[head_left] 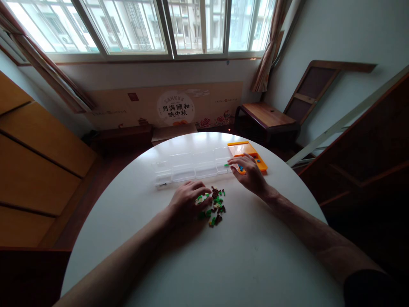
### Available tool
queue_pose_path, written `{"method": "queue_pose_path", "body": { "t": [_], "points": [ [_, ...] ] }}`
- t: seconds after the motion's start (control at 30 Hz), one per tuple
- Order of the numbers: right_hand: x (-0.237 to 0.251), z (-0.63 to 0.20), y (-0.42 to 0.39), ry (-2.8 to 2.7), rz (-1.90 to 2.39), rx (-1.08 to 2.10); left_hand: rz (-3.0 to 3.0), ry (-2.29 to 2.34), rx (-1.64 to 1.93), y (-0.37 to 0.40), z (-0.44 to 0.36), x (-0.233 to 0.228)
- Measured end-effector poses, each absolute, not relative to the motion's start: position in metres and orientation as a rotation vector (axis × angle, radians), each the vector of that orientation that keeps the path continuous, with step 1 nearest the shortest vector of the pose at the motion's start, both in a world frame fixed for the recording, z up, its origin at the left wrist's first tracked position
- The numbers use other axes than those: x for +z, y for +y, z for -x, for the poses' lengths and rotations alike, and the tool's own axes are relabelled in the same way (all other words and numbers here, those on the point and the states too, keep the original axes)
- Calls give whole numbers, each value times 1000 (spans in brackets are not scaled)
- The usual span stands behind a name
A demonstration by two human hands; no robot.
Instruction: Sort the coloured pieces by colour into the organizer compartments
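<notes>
A loose pile of small toy building bricks (216, 204), green, brown and pale yellow, lies on the white round table. My left hand (188, 199) rests at the pile's left side, fingers bent and thumb apart, with bricks showing between them. Further back, my right hand (248, 172) pinches a small green brick (226, 165) at its fingertips. That brick is over the right end of a clear plastic compartment box (194, 172). Partly behind the right hand sits an orange case (262, 164) with a few blue bricks in it.
The white table (255, 256) has a curved far edge. Beyond it are a wooden stool (268, 115), a printed cardboard panel (128, 104) and a window. Wooden cabinets (38, 170) stand at the left, and a folded wooden frame (313, 85) leans on the right wall.
</notes>
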State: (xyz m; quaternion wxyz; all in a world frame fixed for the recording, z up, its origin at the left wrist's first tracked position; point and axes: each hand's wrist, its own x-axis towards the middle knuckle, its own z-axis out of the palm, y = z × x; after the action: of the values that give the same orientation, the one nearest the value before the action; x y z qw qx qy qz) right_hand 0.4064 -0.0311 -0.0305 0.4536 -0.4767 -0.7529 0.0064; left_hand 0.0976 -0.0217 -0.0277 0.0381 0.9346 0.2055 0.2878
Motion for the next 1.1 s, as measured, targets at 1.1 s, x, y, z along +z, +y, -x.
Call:
{"method": "queue_pose_path", "body": {
  "t": [1.1],
  "points": [
    [-46, -408, -20, -1771, 1311, -59, -2869, 610, 895, -22, -93, -28]
  ]
}}
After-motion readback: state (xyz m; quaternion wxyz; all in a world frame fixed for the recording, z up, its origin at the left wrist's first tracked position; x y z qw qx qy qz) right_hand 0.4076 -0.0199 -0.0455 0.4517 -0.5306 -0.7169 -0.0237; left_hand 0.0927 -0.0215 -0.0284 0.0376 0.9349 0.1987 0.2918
